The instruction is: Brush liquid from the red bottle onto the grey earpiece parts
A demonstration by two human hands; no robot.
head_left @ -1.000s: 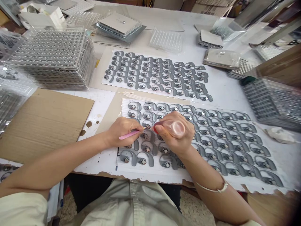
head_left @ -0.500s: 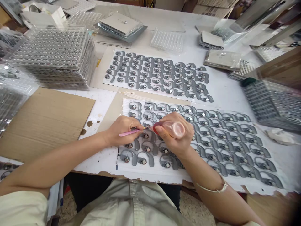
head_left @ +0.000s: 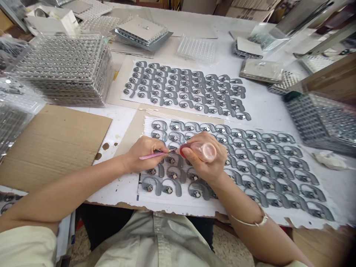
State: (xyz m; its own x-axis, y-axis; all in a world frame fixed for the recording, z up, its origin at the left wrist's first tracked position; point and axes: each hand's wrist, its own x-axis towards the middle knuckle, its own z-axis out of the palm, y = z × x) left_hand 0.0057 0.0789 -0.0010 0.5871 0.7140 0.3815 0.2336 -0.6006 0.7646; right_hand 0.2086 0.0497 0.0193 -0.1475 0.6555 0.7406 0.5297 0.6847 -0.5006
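Pinched in my left hand (head_left: 147, 152) is a thin pink-handled tool (head_left: 151, 155) like a small brush, its fine tip pointing right at one small part. My right hand (head_left: 207, 159) is wrapped round a small translucent squeeze bottle (head_left: 208, 151) with a red collar (head_left: 184, 150); its nozzle points left, close to the tool's tip. Both tips meet over a grey ear-hook-shaped piece (head_left: 174, 148), partly hidden by my fingers. Rows of similar grey hook pieces (head_left: 261, 157), each with a small metallic square and fine wires, lie on a white sheet (head_left: 167, 204) beneath my hands.
Behind lies a second sheet of grey hook pieces (head_left: 183, 89). Stacked clear trays (head_left: 63, 70) stand at left, above a cardboard sheet (head_left: 55, 144). More stacked trays (head_left: 319, 118) are at right beside a crumpled white cloth (head_left: 330, 160). A cotton swab (head_left: 148, 109) lies between the sheets.
Almost nothing differs. The whole view has shifted very slightly; both hands keep the tool and the bottle at the same piece.
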